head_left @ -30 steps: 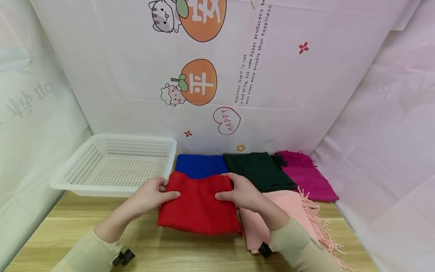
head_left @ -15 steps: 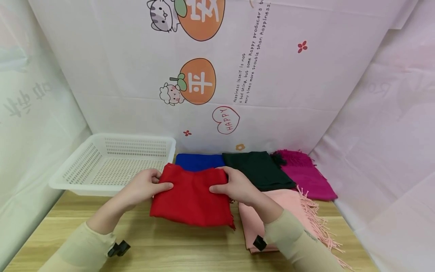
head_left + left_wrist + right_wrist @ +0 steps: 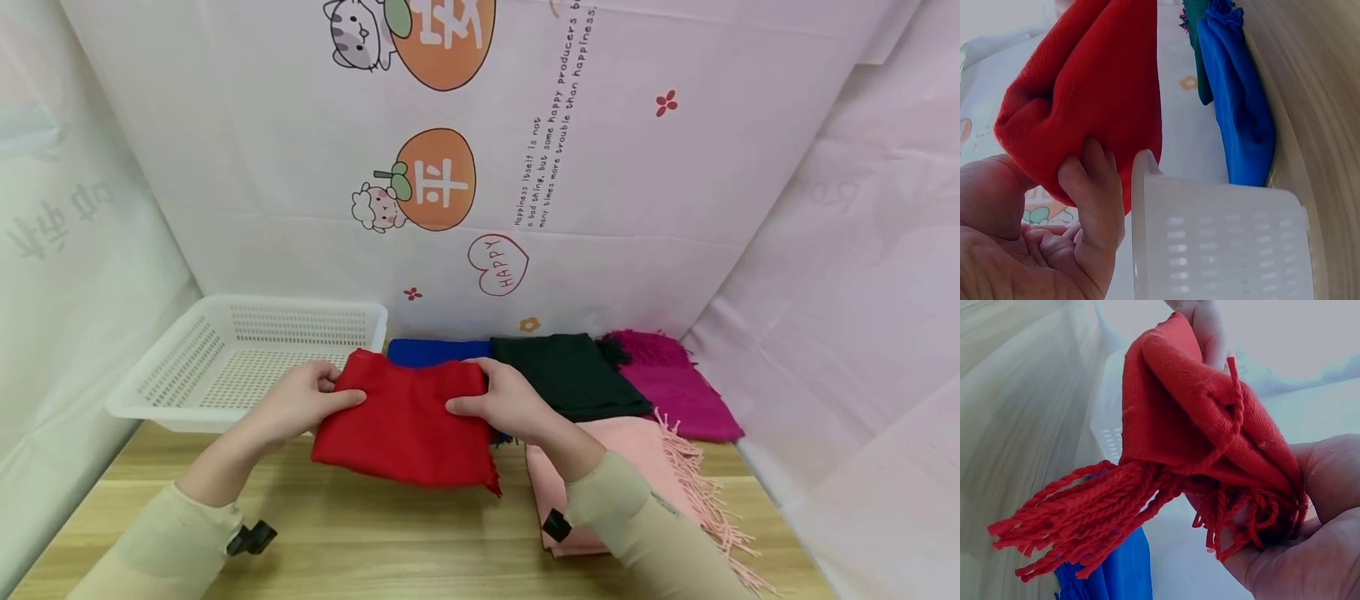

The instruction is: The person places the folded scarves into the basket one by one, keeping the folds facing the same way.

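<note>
A folded red scarf [image 3: 405,421] is held up above the wooden table, one side in each hand. My left hand [image 3: 303,400] pinches its left side, thumb on the near face and fingers behind. On the opposite side my right hand [image 3: 506,400] grips it the same way. Twisted red fringe [image 3: 1091,506] hangs from the right end in the right wrist view. The left wrist view shows the scarf's folded layers between thumb and fingers, close to the rim of a white plastic basket [image 3: 1222,237]. Behind the scarf, a folded blue scarf [image 3: 438,352] is partly covered.
The white basket [image 3: 247,420] stands at the back left, with bare mesh floor showing. A dark green scarf [image 3: 570,375] and a magenta one [image 3: 678,392] lie folded at the back right. Nearer lies a pink fringed scarf [image 3: 637,450]. A printed white sheet [image 3: 600,275] hangs behind.
Both hands have carried the red scarf to the left and a little away from me, closer to the basket. The other scarves and the basket stay where they were.
</note>
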Demonstrator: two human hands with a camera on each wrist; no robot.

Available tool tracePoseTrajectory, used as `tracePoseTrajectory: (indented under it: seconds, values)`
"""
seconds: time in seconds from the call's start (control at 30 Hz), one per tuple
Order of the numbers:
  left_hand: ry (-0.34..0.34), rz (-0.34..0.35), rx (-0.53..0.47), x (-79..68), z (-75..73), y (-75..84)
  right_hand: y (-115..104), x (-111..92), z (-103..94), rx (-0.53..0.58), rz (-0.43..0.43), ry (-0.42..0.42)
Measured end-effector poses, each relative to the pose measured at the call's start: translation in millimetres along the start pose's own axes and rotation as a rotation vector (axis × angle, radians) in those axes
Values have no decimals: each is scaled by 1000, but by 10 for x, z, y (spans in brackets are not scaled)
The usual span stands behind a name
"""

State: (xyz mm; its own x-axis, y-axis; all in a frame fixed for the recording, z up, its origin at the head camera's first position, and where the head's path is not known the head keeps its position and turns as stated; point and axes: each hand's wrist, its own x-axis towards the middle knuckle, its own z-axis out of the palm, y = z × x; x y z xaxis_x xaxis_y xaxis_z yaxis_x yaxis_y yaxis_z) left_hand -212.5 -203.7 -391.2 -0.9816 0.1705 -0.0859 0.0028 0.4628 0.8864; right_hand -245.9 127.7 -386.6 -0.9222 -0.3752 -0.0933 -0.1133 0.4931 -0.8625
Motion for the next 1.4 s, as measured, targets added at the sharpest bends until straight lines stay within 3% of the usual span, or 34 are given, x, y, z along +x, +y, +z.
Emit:
tracePoseTrajectory:
  seconds: [0.7, 1.4]
  values:
    - [74, 31, 116, 83, -319, -93, -244, 218, 147, -21, -30, 9]
    - [96, 39, 78, 151, -520, -195, -355, 442, 308, 14, -44, 35]
